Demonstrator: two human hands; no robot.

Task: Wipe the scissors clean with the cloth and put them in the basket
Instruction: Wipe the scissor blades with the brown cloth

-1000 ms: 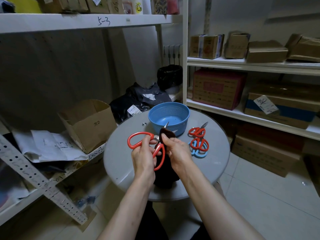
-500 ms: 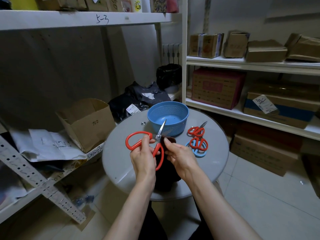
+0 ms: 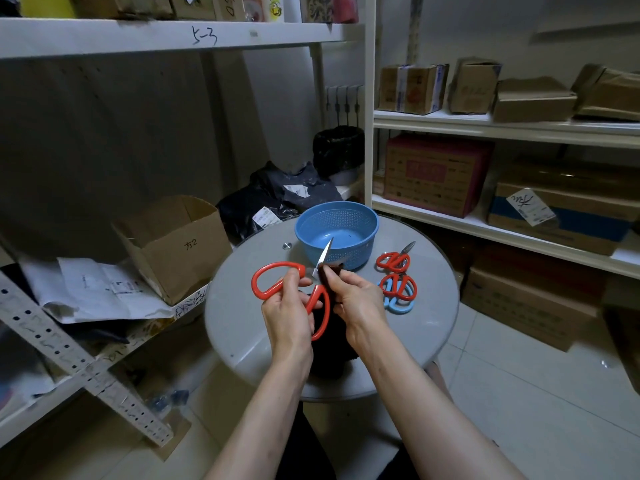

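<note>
Large red-handled scissors (image 3: 273, 279) are held above the round grey table (image 3: 242, 320). My left hand (image 3: 287, 317) grips them at the handles, with the bare blade tip pointing up toward the blue basket (image 3: 360, 223). My right hand (image 3: 353, 299) pinches a dark cloth (image 3: 329, 344) against the lower part of the blade; the rest of the cloth hangs down between my wrists. The basket stands at the table's far side, with nothing seen inside it.
Small red scissors (image 3: 393, 261), another red pair (image 3: 398, 285) and a light blue pair (image 3: 401, 305) lie on the table right of my hands. An open cardboard box (image 3: 173, 244) sits on the left shelf. Shelves of boxes (image 3: 436, 174) stand to the right.
My right hand slid the cloth down the blade from near the tip, baring more of the blade, then stayed low. The scissors stay in my left hand.
</note>
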